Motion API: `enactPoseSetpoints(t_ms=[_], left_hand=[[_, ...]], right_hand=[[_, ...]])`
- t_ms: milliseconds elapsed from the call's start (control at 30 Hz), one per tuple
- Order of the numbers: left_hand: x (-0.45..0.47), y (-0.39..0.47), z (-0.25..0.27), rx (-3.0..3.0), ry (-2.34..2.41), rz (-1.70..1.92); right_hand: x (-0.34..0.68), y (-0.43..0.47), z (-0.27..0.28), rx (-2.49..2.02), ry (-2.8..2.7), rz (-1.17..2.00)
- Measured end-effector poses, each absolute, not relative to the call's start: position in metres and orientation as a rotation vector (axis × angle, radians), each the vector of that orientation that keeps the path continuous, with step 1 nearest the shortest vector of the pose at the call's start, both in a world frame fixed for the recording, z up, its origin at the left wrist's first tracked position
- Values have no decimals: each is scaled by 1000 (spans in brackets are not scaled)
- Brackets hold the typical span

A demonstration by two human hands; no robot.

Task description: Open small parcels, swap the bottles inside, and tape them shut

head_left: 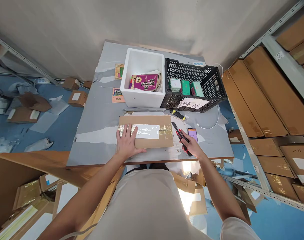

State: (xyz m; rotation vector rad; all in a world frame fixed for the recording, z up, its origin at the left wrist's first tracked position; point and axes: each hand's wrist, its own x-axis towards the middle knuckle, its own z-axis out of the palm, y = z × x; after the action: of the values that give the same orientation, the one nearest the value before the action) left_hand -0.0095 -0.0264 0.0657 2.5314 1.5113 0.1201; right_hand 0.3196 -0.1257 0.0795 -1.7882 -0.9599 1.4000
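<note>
A closed cardboard box (152, 142) lies flat near the table's front edge, with a white label (148, 132) and shiny tape across its top. My left hand (126, 141) rests on the box's left end, fingers spread. My right hand (190, 145) is closed around a black and red utility knife (180, 134) just right of the box. The knife's front end points up and left toward the box's right side; I cannot tell whether its blade is out. Beside my right hand lies a phone (192, 132) with a lit screen.
At the back of the table (92, 126) stand a white foam box (142, 100) with books and a black plastic crate (217, 88) with small green and white boxes. A yellow and black cutter (177, 115) lies before them. Shelves with large cartons (269, 93) stand on the right.
</note>
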Motion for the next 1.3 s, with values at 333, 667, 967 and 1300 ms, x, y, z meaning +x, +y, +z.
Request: enactPoseSetpoints(t_ms=[333, 667, 967, 1300], left_hand=[[-9, -25, 65, 2520, 1497, 121], [-3, -23, 68, 2487, 1514, 102], [2, -19, 66, 2466, 1581, 79], [-1, -24, 68, 2458, 1564, 107]], right_hand=[[319, -126, 88, -1835, -1003, 1402], [321, -128, 97, -1924, -1158, 1340], [339, -142, 99, -1769, -1113, 1603], [345, -138, 87, -1824, -1094, 1402]])
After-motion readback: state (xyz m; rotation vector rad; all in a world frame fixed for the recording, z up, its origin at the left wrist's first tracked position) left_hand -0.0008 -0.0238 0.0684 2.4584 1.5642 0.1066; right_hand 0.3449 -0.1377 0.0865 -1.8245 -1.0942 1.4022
